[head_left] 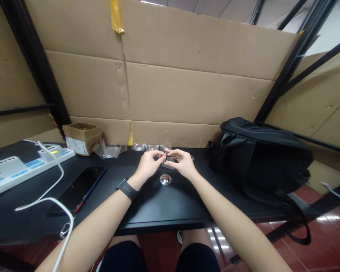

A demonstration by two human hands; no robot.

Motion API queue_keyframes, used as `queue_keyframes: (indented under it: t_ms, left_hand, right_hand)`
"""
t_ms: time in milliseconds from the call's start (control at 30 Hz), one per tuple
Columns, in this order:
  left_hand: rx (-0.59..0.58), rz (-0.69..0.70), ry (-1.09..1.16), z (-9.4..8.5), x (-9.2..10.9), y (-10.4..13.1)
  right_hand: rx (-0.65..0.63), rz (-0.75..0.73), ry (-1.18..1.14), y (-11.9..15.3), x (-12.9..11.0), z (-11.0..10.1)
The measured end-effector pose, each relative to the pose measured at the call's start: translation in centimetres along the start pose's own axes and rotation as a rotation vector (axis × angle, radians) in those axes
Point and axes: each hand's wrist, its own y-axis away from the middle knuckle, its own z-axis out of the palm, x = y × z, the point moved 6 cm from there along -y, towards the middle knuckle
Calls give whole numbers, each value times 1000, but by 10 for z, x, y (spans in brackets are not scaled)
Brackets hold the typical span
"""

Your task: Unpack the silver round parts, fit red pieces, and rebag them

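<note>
My left hand (150, 164) and my right hand (183, 161) meet above the table, fingertips pinched around a small dark and shiny piece (166, 156). Its kind is too small and too covered by the fingers to make out. A bit of red shows by the left fingertips. Just below the hands, on the black table (170, 204), lies a round shiny metal disc (166, 180) with a red mark. Behind the fingers, several similar pieces in clear wrapping (139, 147) sit along the cardboard wall. A dark watch (127, 189) is on the left wrist.
A black backpack (272, 162) stands at the right. To the left are a smartphone-like dark tablet (83, 187), a white power strip (31, 166) and a white cable (62, 166). An open cardboard box (82, 138) and clear plastic bags (109, 150) stand against the cardboard wall (170, 94).
</note>
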Motion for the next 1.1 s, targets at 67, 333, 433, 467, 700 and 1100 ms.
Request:
queue_keyframes:
  t_ms: [67, 333, 433, 467, 700, 1100]
  left_hand:
    - [-12, -17, 53, 3, -4, -1]
    - [16, 41, -170, -2, 6, -1]
    - [39, 28, -302, -5, 12, 2]
    - [36, 28, -322, -5, 14, 2]
    - [0, 38, -204, -2, 5, -2]
    - [-99, 37, 79, 4, 5, -2]
  right_hand:
    - [30, 2, -8, 0, 2, -2]
    - [74, 19, -25, 0, 0, -3]
    - [68, 6, -13, 0, 0, -3]
    - [65, 0, -13, 0, 0, -2]
    - [74, -22, -3, 0, -2, -5]
    - [-39, -181, 258, 1, -28, -4]
